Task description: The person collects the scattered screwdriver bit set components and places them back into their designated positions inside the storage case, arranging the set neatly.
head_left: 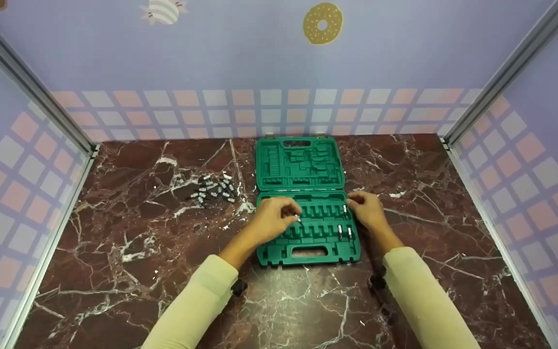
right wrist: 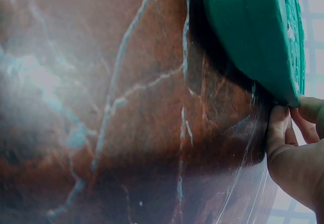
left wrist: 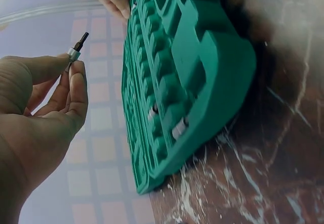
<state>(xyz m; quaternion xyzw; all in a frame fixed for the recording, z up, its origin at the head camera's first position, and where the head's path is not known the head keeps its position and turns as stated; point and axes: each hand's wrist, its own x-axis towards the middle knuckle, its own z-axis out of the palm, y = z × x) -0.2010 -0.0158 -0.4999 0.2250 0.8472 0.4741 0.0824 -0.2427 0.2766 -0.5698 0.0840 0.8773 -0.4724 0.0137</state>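
Observation:
My left hand (head_left: 273, 218) pinches a socket bit (left wrist: 76, 50) between thumb and fingertips, its silver collar and dark tip sticking out past them. In the head view it is over the left part of a green plastic tool case (head_left: 317, 253), which lies open with its lid (head_left: 279, 182) to the back. At the case's right edge, my right hand (head_left: 368, 211) holds the rim between thumb and fingers. Silver socket bits sit in the right-hand slots: one socket bit (head_left: 345, 211) in the upper row and two more in the lower row.
Left of the case, a pile of loose socket bits (head_left: 213, 189) lies on the dark red marbled table (head_left: 129, 218). Patterned panels (head_left: 240, 111) enclose the back and both sides.

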